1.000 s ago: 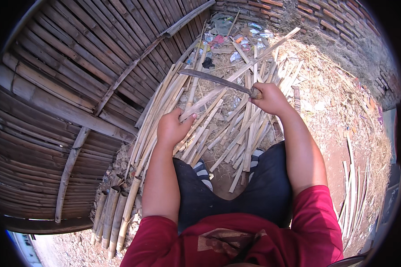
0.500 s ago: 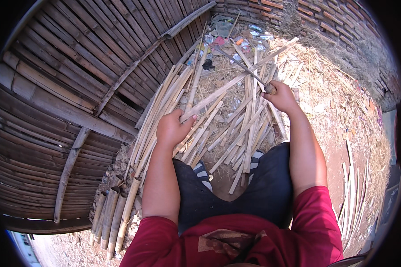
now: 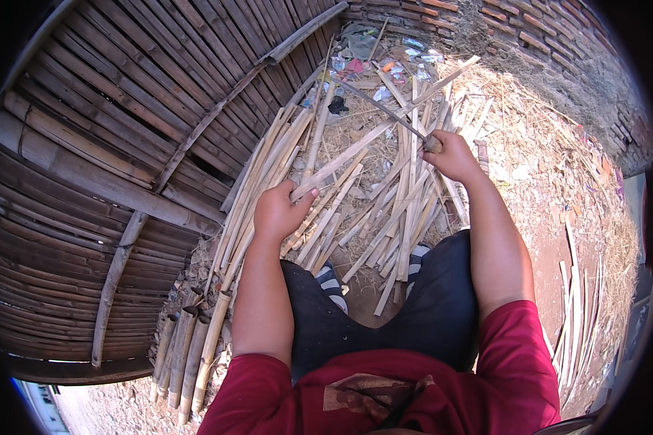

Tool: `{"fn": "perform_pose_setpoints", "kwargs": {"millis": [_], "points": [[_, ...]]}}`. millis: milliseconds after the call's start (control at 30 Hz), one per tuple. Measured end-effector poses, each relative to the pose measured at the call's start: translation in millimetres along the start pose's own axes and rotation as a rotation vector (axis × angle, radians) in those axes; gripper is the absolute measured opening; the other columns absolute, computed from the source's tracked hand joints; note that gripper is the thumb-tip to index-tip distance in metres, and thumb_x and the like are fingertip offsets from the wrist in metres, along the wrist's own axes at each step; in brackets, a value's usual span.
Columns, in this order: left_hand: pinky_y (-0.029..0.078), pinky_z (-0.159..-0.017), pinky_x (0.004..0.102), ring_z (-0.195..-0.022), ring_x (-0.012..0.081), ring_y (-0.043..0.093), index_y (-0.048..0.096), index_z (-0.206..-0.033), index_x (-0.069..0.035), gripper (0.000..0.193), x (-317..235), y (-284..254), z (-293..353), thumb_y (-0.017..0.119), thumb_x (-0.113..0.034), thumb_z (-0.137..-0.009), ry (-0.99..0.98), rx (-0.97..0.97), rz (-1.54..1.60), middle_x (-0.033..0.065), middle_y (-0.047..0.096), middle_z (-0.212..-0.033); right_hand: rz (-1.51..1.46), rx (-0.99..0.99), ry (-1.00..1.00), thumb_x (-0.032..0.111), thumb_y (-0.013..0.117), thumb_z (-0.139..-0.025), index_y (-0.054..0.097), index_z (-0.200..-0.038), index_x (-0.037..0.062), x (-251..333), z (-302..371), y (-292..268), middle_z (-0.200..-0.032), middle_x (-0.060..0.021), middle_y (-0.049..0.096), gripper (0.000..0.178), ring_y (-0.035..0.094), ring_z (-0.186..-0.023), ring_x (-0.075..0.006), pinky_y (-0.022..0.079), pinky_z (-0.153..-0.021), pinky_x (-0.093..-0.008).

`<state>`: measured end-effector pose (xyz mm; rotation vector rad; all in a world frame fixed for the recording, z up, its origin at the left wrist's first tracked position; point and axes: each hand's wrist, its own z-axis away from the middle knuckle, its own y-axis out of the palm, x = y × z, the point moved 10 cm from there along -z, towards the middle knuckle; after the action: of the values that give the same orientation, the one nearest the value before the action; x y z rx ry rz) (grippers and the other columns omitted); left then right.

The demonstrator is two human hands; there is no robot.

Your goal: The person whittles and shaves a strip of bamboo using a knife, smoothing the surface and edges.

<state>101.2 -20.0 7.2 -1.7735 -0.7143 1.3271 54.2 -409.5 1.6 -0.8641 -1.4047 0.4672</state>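
My left hand (image 3: 277,210) is closed round the near end of a flat bamboo strip (image 3: 352,150), which slants away to the far right. My right hand (image 3: 453,157) grips the wooden handle of a long-bladed knife (image 3: 381,106). The blade points to the far left and crosses the strip a little past its middle; whether it touches the strip I cannot tell. Below both hands lies a loose pile of split bamboo strips (image 3: 392,225), between and beyond my feet.
A bamboo-slat wall (image 3: 72,181) rises on the left, with longer bamboo lengths (image 3: 257,170) beside it. Several bamboo tubes (image 3: 185,355) lie at the near left. Litter (image 3: 363,47) and a brick wall (image 3: 530,36) are at the back. More thin strips (image 3: 573,319) lie at right.
My right hand and the knife have shifted slightly left, the blade sliding across the strip. The strip's far end sits slightly farther left; my left hand has barely moved.
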Motion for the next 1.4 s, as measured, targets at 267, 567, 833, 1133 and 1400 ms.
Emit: {"fn": "perform_pose_setpoints", "kwargs": {"millis": [267,567,833,1133,1400], "points": [[0.053,-0.068,0.0461,-0.071,0.0374,0.070,0.073,-0.095,0.000,0.051,1.0,7.3,-1.2,0.082,-0.050,-0.087,0.016,0.037,-0.035,0.0211,0.069,-0.074,0.050,0.022,-0.073,0.029,0.085,-0.084,0.072,-0.116,0.0001,4.0,0.2,12.6,-0.108,-0.0249,0.074,0.045,0.071,-0.105,-0.0422,0.055,-0.092,-0.0468],[0.054,-0.070,0.0459,-0.074,0.0388,0.071,0.074,-0.099,0.002,0.055,-3.3,12.4,0.2,0.083,-0.050,-0.086,0.042,0.088,-0.040,0.0233,0.070,-0.077,0.151,0.115,-0.128,0.030,0.086,-0.081,0.073,-0.115,0.0012,15.3,0.8,29.0,-0.105,-0.0252,0.073,0.046,0.070,-0.104,-0.0427,0.054,-0.091,-0.0482],[0.054,-0.068,0.0458,-0.071,0.0386,0.070,0.074,-0.097,0.002,0.054,-5.2,14.0,1.4,0.083,-0.051,-0.086,0.045,0.109,-0.037,0.0223,0.069,-0.075,0.158,0.160,-0.138,0.029,0.087,-0.080,0.072,-0.118,0.0012,16.3,0.3,37.9,-0.109,-0.0251,0.073,0.049,0.070,-0.107,-0.0421,0.054,-0.092,-0.0472],[0.054,-0.067,0.0447,-0.070,0.0358,0.071,0.075,-0.096,0.000,0.052,-6.3,21.2,2.5,0.083,-0.050,-0.087,0.054,0.158,-0.031,0.0202,0.070,-0.074,0.181,0.205,-0.124,0.028,0.088,-0.078,0.073,-0.122,0.0030,17.2,1.8,49.7,-0.113,-0.0224,0.075,0.053,0.071,-0.109,-0.0399,0.055,-0.094,-0.0461],[0.055,-0.069,0.0455,-0.074,0.0376,0.072,0.076,-0.100,-0.001,0.054,-7.4,25.2,3.2,0.082,-0.052,-0.087,0.056,0.193,-0.058,0.0214,0.071,-0.077,0.180,0.238,-0.135,0.029,0.089,-0.078,0.073,-0.121,0.0032,17.1,2.6,55.1,-0.112,-0.0212,0.075,0.053,0.071,-0.109,-0.0393,0.055,-0.095,-0.0464]]}}
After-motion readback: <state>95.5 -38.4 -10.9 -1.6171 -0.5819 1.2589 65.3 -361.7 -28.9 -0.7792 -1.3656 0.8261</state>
